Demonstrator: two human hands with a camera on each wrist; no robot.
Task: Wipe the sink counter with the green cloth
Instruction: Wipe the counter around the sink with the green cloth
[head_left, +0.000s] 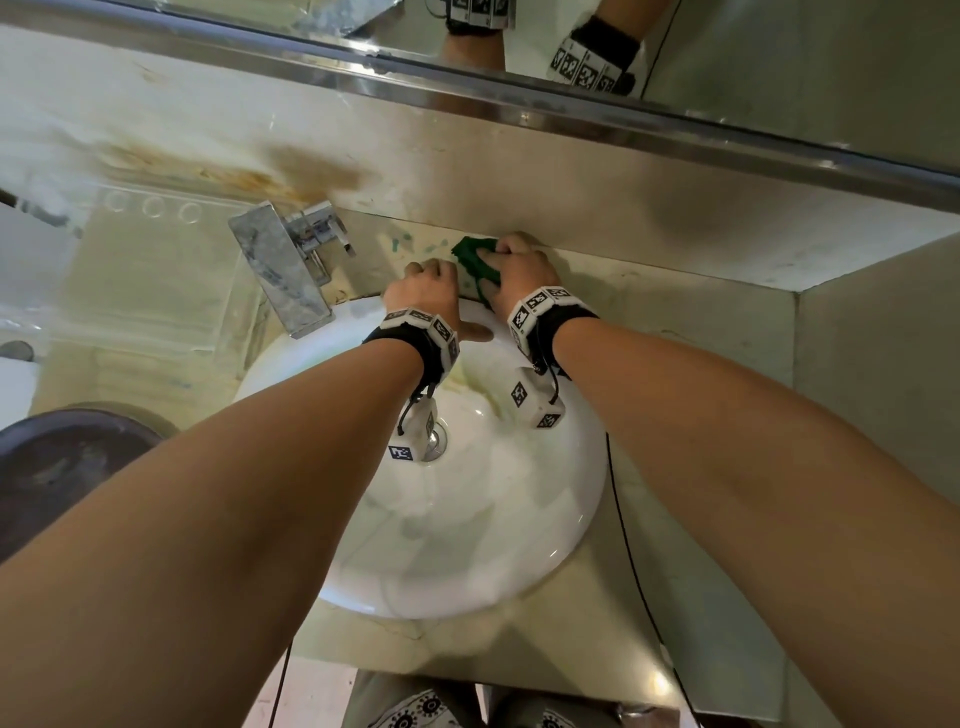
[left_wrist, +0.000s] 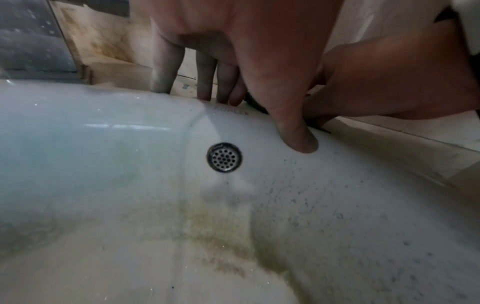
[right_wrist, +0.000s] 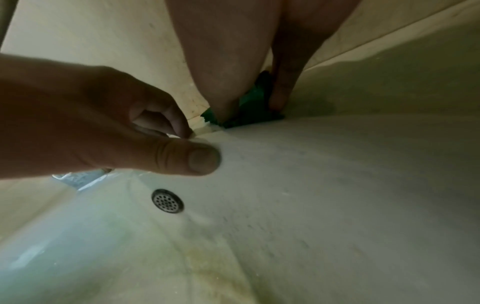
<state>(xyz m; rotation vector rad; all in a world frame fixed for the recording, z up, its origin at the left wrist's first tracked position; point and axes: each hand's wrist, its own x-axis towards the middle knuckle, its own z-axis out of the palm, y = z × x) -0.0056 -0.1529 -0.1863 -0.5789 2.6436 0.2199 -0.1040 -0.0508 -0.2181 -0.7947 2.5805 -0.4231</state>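
Observation:
The green cloth (head_left: 471, 258) lies bunched on the beige counter (head_left: 649, 299) behind the white sink (head_left: 545, 545), close to the back wall. My right hand (head_left: 496, 267) grips it with fingers curled over the top. In the right wrist view the cloth (right_wrist: 250, 109) shows between thumb and fingers. My left hand (head_left: 441, 291) rests just left of the cloth and holds nothing. Its fingers (left_wrist: 161, 78) touch the counter behind the rim while its thumb (left_wrist: 298, 137) lies on the sink rim.
A square metal faucet (head_left: 283, 270) stands left of the hands. Green smears mark the counter between faucet and cloth. A metal ledge (head_left: 571, 111) and mirror run above. A side wall (head_left: 883, 364) closes the right. A dark round bowl (head_left: 62, 467) sits at the lower left.

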